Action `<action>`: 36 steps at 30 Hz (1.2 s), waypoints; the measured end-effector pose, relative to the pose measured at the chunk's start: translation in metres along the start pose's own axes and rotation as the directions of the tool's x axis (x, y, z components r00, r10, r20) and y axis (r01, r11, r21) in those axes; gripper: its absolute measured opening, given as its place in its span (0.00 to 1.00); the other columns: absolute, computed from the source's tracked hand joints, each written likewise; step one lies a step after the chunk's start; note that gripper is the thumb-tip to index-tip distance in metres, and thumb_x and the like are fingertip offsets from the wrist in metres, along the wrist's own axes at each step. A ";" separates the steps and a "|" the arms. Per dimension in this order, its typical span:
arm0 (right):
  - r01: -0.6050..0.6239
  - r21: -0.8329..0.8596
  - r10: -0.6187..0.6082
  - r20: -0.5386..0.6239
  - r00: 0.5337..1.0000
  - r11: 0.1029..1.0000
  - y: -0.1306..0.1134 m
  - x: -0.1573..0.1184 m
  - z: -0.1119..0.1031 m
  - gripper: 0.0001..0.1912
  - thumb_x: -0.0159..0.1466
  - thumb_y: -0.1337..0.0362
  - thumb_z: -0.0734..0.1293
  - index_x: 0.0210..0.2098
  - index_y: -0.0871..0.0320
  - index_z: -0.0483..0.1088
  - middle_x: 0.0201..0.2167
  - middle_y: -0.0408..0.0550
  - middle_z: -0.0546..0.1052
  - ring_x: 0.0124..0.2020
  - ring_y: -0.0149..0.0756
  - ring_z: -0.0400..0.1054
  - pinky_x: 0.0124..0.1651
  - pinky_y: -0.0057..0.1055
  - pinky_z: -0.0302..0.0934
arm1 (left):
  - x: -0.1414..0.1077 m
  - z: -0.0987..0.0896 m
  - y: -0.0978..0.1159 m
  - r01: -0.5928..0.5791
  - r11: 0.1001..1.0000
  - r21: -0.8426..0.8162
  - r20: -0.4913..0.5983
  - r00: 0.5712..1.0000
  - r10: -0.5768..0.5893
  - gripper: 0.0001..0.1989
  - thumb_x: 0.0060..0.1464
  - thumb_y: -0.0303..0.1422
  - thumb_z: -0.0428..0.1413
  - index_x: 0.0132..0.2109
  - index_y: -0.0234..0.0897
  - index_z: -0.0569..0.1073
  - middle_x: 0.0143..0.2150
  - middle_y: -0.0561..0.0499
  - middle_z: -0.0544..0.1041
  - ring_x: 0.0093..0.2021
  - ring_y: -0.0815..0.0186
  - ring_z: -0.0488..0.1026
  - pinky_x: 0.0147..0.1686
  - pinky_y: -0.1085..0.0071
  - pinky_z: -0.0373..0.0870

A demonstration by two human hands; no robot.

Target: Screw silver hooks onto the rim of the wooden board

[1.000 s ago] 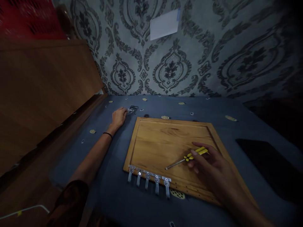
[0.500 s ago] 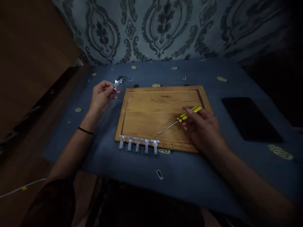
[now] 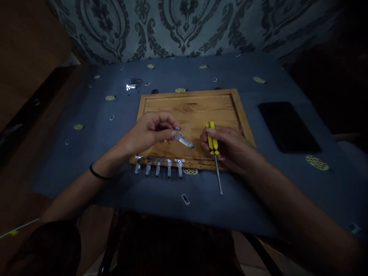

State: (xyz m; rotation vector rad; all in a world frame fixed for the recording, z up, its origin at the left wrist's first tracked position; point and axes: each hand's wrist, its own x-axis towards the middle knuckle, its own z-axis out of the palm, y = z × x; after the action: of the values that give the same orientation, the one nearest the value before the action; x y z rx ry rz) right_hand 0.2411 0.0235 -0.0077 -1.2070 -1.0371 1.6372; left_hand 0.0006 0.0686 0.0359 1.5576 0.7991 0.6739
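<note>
Between the thumb and fingers of my left hand (image 3: 155,130) is a small silvery metal hook (image 3: 184,140), held above a wooden board (image 3: 186,111). My right hand (image 3: 227,143) grips a screwdriver (image 3: 213,140) by its yellow and black handle; the shaft points down past the board's near edge. Several metal hooks of like shape (image 3: 158,166) sit in a row along the left part of that edge, their arms hanging over it. Small dark holes (image 3: 201,166) dot the edge to the right of the row.
More metal pieces (image 3: 132,85) lie in a small heap on the blue patterned tablecloth (image 3: 161,207), beyond the board's far left corner. To the right rests a flat black tablet-like slab (image 3: 289,126). A patterned curtain or wall (image 3: 184,30) rises behind the table.
My left hand has come from the heap at the left to over the board, bringing the metal hook. The screwdriver has swung from pointing left to pointing down toward me.
</note>
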 end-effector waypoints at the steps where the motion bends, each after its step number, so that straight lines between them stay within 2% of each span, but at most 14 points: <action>1: -0.016 -0.023 0.016 0.026 1.000 1.000 0.000 -0.003 0.002 0.24 0.50 0.45 0.81 0.26 0.58 0.73 0.18 0.40 0.69 0.16 0.24 0.54 0.15 0.24 0.40 | 0.003 0.004 0.001 0.014 1.000 -0.004 0.044 0.999 -0.014 0.05 0.57 0.26 0.67 0.39 0.34 0.78 0.29 0.55 0.80 0.29 0.72 0.79 0.33 0.77 0.76; 6: -0.023 -0.121 0.043 0.161 0.986 0.992 -0.003 -0.016 0.006 0.22 0.56 0.46 0.80 0.34 0.58 0.78 0.21 0.37 0.67 0.18 0.22 0.52 0.18 0.23 0.42 | 0.017 0.016 0.002 0.062 0.998 0.020 0.201 0.977 -0.065 0.06 0.56 0.23 0.64 0.39 0.33 0.75 0.28 0.56 0.80 0.29 0.74 0.77 0.34 0.78 0.73; 9: 0.006 -0.212 0.040 0.211 0.977 0.977 -0.003 -0.019 0.004 0.21 0.57 0.47 0.80 0.32 0.58 0.76 0.20 0.36 0.65 0.19 0.22 0.53 0.19 0.22 0.45 | 0.027 0.021 -0.003 0.079 0.996 0.033 0.265 0.960 -0.085 0.06 0.55 0.22 0.64 0.36 0.34 0.74 0.26 0.57 0.78 0.27 0.74 0.76 0.31 0.79 0.71; 12: -0.003 -0.206 0.039 0.173 0.984 0.979 0.001 -0.020 0.001 0.20 0.54 0.49 0.81 0.29 0.59 0.76 0.19 0.35 0.65 0.18 0.22 0.52 0.18 0.22 0.46 | 0.034 0.025 -0.009 0.109 0.994 0.003 0.311 0.944 -0.105 0.07 0.54 0.21 0.63 0.35 0.34 0.73 0.24 0.57 0.77 0.26 0.75 0.75 0.30 0.80 0.71; 17: -0.097 -0.110 0.109 0.105 0.989 0.989 0.006 -0.027 -0.002 0.19 0.52 0.50 0.81 0.33 0.59 0.80 0.19 0.36 0.68 0.17 0.21 0.51 0.16 0.22 0.41 | 0.036 0.032 -0.011 0.171 0.983 -0.068 0.339 0.931 -0.138 0.08 0.54 0.21 0.65 0.35 0.33 0.74 0.25 0.55 0.79 0.26 0.74 0.76 0.30 0.79 0.73; 21: -0.052 -0.114 0.060 0.065 0.996 0.992 0.007 -0.032 0.001 0.17 0.48 0.54 0.82 0.28 0.58 0.80 0.17 0.36 0.68 0.17 0.21 0.52 0.16 0.21 0.44 | 0.032 0.038 -0.007 0.193 0.977 -0.094 0.342 0.928 -0.151 0.08 0.54 0.20 0.65 0.35 0.34 0.73 0.24 0.56 0.78 0.25 0.73 0.76 0.29 0.79 0.72; 25: -0.023 -0.157 0.033 0.067 0.997 0.987 0.006 -0.033 0.006 0.16 0.45 0.56 0.83 0.24 0.58 0.77 0.16 0.36 0.68 0.16 0.22 0.54 0.17 0.22 0.47 | 0.027 0.041 -0.006 0.164 0.984 -0.066 0.356 0.925 -0.131 0.08 0.56 0.19 0.62 0.35 0.34 0.73 0.25 0.57 0.77 0.25 0.74 0.75 0.30 0.78 0.73; 28: -0.009 -0.148 0.019 0.064 0.998 0.989 0.007 -0.034 0.010 0.15 0.46 0.57 0.82 0.22 0.57 0.76 0.16 0.37 0.69 0.15 0.22 0.53 0.16 0.22 0.46 | 0.022 0.036 -0.002 0.066 0.997 0.036 0.330 0.941 -0.075 0.06 0.58 0.21 0.61 0.35 0.35 0.73 0.27 0.57 0.77 0.27 0.73 0.75 0.30 0.77 0.71; 30: -0.002 -0.132 0.007 0.041 0.999 0.991 0.009 -0.036 0.012 0.14 0.47 0.57 0.82 0.23 0.57 0.77 0.16 0.38 0.70 0.15 0.22 0.53 0.16 0.23 0.46 | 0.015 0.028 0.005 -0.068 0.984 0.165 0.235 0.972 0.028 0.05 0.60 0.23 0.60 0.36 0.35 0.74 0.30 0.56 0.77 0.30 0.72 0.75 0.32 0.76 0.69; 31: 0.003 -0.125 -0.001 0.017 1.000 0.992 0.011 -0.037 0.013 0.14 0.47 0.57 0.82 0.23 0.57 0.77 0.17 0.38 0.70 0.15 0.22 0.53 0.16 0.23 0.46 | 0.009 0.024 0.009 -0.140 0.958 0.249 0.164 0.981 0.101 0.04 0.61 0.24 0.60 0.37 0.35 0.74 0.32 0.56 0.78 0.32 0.72 0.75 0.33 0.75 0.69; 33: 0.016 -0.120 -0.020 -0.033 0.999 0.993 0.014 -0.039 0.014 0.13 0.48 0.56 0.81 0.23 0.56 0.78 0.17 0.38 0.70 0.15 0.21 0.51 0.15 0.23 0.45 | -0.005 0.018 0.016 -0.210 0.886 0.413 0.055 0.977 0.206 0.03 0.66 0.30 0.60 0.40 0.36 0.76 0.35 0.54 0.79 0.36 0.70 0.76 0.39 0.73 0.71; 35: 0.023 -0.130 -0.031 -0.059 0.998 0.991 0.015 -0.042 0.016 0.13 0.49 0.56 0.81 0.24 0.56 0.78 0.17 0.38 0.70 0.15 0.21 0.50 0.15 0.23 0.44 | -0.023 0.019 0.020 -0.236 0.784 0.574 0.011 0.960 0.281 0.06 0.69 0.35 0.61 0.44 0.36 0.77 0.40 0.51 0.80 0.43 0.66 0.76 0.46 0.68 0.71; 36: 0.028 -0.134 -0.037 -0.061 0.997 0.991 0.016 -0.043 0.017 0.14 0.50 0.55 0.81 0.24 0.56 0.78 0.17 0.38 0.70 0.15 0.21 0.50 0.15 0.24 0.44 | -0.031 0.022 0.019 -0.262 0.726 0.636 0.030 0.948 0.316 0.10 0.66 0.38 0.64 0.47 0.36 0.77 0.44 0.49 0.81 0.47 0.63 0.76 0.49 0.65 0.71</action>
State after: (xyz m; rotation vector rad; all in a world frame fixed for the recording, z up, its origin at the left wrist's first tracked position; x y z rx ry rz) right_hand 0.2308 -0.0239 -0.0070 -1.3142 -1.1348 1.5147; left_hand 0.0021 0.0290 0.0527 2.3288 0.9064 0.7362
